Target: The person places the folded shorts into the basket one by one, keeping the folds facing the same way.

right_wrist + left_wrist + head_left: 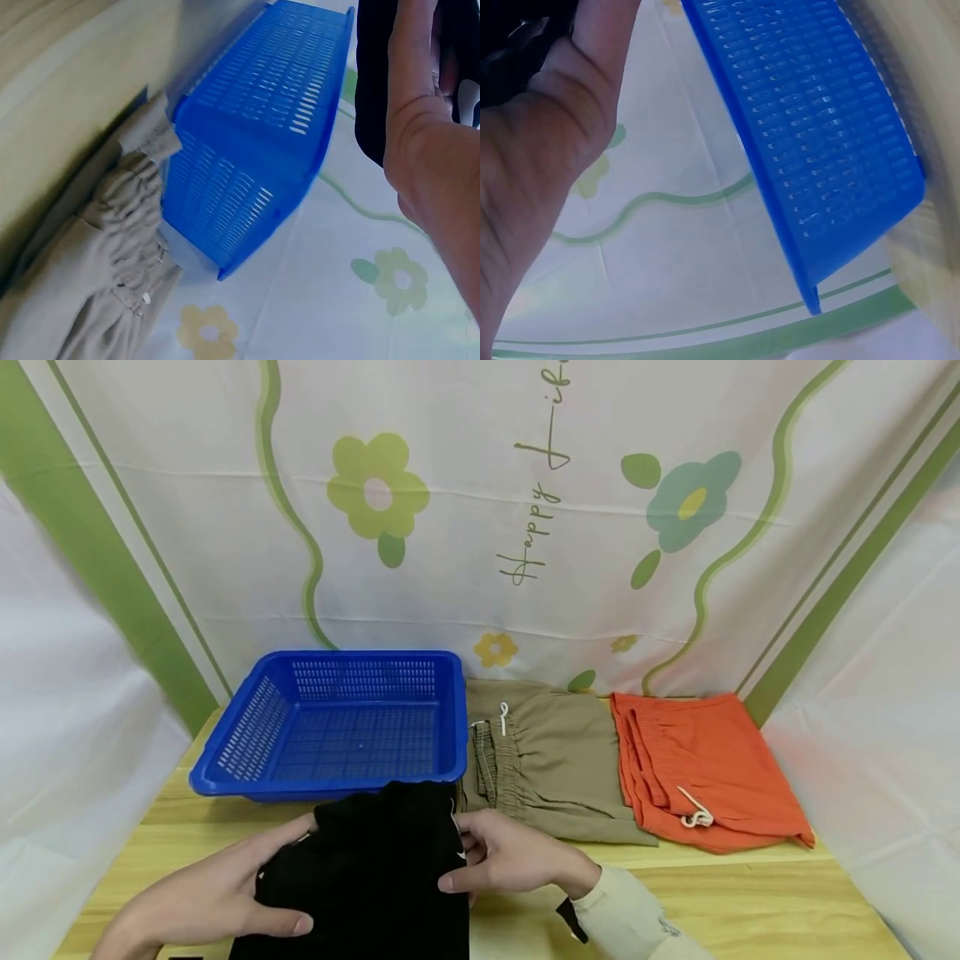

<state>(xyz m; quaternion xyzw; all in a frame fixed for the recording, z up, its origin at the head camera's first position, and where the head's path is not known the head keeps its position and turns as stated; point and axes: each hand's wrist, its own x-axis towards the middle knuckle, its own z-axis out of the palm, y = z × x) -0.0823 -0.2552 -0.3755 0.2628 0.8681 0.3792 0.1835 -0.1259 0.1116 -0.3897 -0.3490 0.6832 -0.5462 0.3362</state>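
Note:
A black folded garment (375, 868) with small white marks near its right edge hangs between my two hands at the front of the table. My left hand (217, 889) grips its left side, thumb across the near face and the other fingers mostly hidden behind the cloth. On the opposite edge, my right hand (510, 856) pinches the fabric, thumb in front and fingers curled behind. The garment's upper edge overlaps the front rim of the blue plastic basket (442, 783) in the head view. Both wrist views show the black cloth raised near the basket's rim.
Right of the basket lie folded khaki pants (570, 760) with a gathered waistband and white drawstring. Farther right is a folded orange garment (720, 768), also with a white cord. Behind the wooden table (750, 902) hangs a white curtain (450, 593) with printed flowers.

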